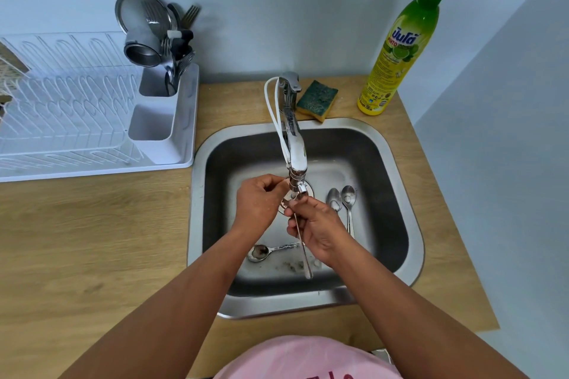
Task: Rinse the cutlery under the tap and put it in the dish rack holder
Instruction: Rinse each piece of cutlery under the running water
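Both hands under the tap (pixel 298 160): right hand (pixel 317 229) wrapped round a cutlery piece (pixel 303 251), handle pointing to 6 o'clock, left hand (pixel 258 201) pinching its top end, probably a fork; holder (pixel 160 114) way off at 10 o'clock

The working end of the utensil (pixel 303 251) is hidden between both hands, so its type is unclear. The white dish rack (pixel 61 101) runs past the left edge. Cutlery in the holder (pixel 160 86) overlaps indistinctly.
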Demonstrator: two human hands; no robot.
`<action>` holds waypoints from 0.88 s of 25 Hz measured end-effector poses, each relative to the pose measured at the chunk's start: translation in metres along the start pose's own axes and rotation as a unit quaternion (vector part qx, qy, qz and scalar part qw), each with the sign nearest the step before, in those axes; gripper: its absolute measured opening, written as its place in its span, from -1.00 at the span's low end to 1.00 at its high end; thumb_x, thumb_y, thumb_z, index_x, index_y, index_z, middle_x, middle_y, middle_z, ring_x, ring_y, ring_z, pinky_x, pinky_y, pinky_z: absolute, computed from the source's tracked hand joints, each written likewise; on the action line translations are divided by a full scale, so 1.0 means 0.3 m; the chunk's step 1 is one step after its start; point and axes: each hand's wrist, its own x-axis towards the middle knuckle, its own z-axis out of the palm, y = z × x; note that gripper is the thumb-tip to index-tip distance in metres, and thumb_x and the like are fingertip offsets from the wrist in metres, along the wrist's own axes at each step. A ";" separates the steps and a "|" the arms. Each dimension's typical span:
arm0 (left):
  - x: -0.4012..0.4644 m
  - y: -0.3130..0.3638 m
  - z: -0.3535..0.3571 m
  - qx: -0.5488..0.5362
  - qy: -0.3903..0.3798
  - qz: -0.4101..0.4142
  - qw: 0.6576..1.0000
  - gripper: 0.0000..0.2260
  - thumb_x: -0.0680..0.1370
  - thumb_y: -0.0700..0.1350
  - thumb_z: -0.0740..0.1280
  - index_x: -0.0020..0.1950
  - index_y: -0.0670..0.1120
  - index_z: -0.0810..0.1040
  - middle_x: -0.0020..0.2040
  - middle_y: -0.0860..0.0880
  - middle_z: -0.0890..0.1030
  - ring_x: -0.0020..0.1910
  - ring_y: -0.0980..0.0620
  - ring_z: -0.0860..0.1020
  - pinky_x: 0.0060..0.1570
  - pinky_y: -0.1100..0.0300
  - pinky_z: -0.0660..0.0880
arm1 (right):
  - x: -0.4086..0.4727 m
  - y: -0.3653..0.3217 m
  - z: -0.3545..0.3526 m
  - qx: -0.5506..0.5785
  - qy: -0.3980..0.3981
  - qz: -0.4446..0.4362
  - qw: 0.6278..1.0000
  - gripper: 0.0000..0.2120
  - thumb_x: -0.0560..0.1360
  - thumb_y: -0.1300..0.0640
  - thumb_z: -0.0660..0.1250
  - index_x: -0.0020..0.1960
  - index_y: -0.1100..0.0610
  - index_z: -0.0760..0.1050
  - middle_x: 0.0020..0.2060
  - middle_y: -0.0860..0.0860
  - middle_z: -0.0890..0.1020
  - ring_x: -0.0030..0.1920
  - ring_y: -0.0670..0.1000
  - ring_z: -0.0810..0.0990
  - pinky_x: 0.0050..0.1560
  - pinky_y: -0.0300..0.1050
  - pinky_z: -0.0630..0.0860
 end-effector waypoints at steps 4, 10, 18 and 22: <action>-0.020 -0.018 0.017 -0.118 -0.082 -0.060 0.988 -0.83 0.56 -0.27 0.43 0.09 -0.11 0.75 -0.11 -0.02 0.78 -0.24 0.09 0.68 -0.18 0.28 0.59 | -0.014 -0.009 -0.032 -0.006 0.029 0.056 0.998 -0.69 0.55 -0.06 0.41 -0.32 0.04 0.66 -0.45 -0.02 0.51 -0.56 -0.09 0.29 -0.52 -0.23 0.22; -0.040 -0.048 -0.015 -0.218 -0.114 -0.152 0.957 -0.82 0.60 -0.23 0.37 0.15 -0.13 0.70 -0.08 -0.09 0.75 -0.14 0.03 0.69 0.04 0.11 0.55 | -0.029 -0.007 -0.038 -0.003 -0.028 0.080 0.996 -0.79 0.53 -0.05 0.44 -0.05 0.10 0.65 -0.38 -0.04 0.55 -0.46 -0.09 0.42 -0.42 -0.24 0.39; -0.086 -0.097 -0.014 -0.264 -0.064 -0.217 0.938 -0.81 0.59 -0.01 0.42 0.06 -0.10 0.71 -0.01 -0.09 0.77 -0.01 -0.05 0.72 0.03 0.06 0.58 | -0.019 -0.021 -0.018 -0.171 0.064 -0.061 0.981 -0.86 0.58 0.07 0.40 -0.07 0.07 0.72 -0.32 0.01 0.67 -0.43 -0.07 0.45 -0.34 -0.24 0.41; -0.100 -0.191 0.025 -0.211 0.002 -0.414 0.886 -0.78 0.63 -0.06 0.35 -0.12 -0.17 0.64 -0.23 -0.11 0.70 -0.30 -0.03 0.66 -0.37 0.11 0.63 | -0.030 -0.006 -0.040 -0.195 0.081 -0.086 0.974 -0.95 0.49 0.16 0.51 -0.07 0.10 0.74 -0.33 -0.06 0.73 -0.43 -0.19 0.54 -0.39 -0.36 0.45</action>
